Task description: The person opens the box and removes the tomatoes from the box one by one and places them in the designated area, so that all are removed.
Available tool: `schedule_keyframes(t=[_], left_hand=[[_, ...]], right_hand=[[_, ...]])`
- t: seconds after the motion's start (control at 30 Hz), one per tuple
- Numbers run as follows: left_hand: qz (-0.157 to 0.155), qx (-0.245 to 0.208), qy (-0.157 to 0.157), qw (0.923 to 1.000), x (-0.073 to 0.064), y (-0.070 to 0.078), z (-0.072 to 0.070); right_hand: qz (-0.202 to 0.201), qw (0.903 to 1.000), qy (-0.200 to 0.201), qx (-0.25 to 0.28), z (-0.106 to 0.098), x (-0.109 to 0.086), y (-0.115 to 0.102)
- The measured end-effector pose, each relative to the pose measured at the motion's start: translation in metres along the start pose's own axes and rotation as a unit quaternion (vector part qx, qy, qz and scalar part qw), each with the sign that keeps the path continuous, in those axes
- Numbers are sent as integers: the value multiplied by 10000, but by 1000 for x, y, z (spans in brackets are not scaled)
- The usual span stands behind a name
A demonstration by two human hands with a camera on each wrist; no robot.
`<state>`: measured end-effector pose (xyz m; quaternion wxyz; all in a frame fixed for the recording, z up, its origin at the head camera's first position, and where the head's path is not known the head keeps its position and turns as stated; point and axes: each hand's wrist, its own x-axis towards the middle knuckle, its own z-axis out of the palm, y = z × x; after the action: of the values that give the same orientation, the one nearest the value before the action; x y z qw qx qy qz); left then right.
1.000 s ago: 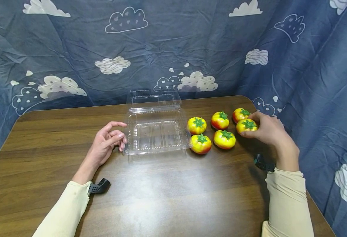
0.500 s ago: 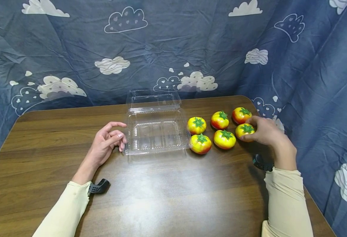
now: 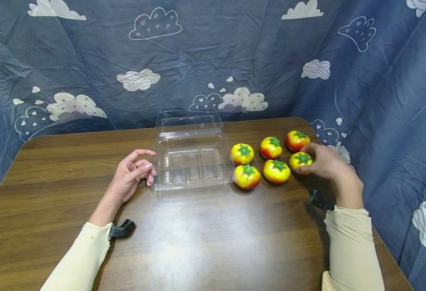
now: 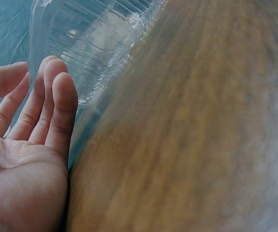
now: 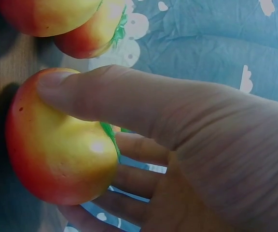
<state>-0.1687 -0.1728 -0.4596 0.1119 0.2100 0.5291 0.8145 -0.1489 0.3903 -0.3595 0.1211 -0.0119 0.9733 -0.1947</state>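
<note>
In the head view my right hand [image 3: 325, 163] grips a yellow-and-red toy tomato [image 3: 300, 161] with a green leafy top, at the front right of a cluster of similar ones. The right wrist view shows my thumb across one side of this tomato [image 5: 66, 145] and the other fingers along its far side. My left hand [image 3: 133, 173] lies by the left edge of an open clear plastic clamshell box [image 3: 192, 161], its fingers loosely bent. Seen from the left wrist, the fingertips [image 4: 64, 89] are right at the box's rim.
Between the box and my right hand stand several more toy tomatoes in two rows, among them a front-left one [image 3: 247, 178] overlapping the box's corner. The raised lid [image 3: 189, 121] stands near the table's [image 3: 213, 242] back edge, before a blue cloud-print curtain [image 3: 198, 52].
My right hand has shifted the gripped tomato slightly toward me and left, leaving a wider gap to the one behind it. The left hand and the box have stayed put.
</note>
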Motion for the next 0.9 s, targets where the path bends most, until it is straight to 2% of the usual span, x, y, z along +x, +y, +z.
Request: schedule_keyframes(t=[0.17, 0.9], left_hand=[[33, 23, -6, 10000, 0, 0, 0], [43, 56, -2, 10000, 0, -1, 0]], right_hand=[[-52, 9999, 2, 88, -1, -1, 1], [191, 9997, 132, -41, -4, -3, 3]])
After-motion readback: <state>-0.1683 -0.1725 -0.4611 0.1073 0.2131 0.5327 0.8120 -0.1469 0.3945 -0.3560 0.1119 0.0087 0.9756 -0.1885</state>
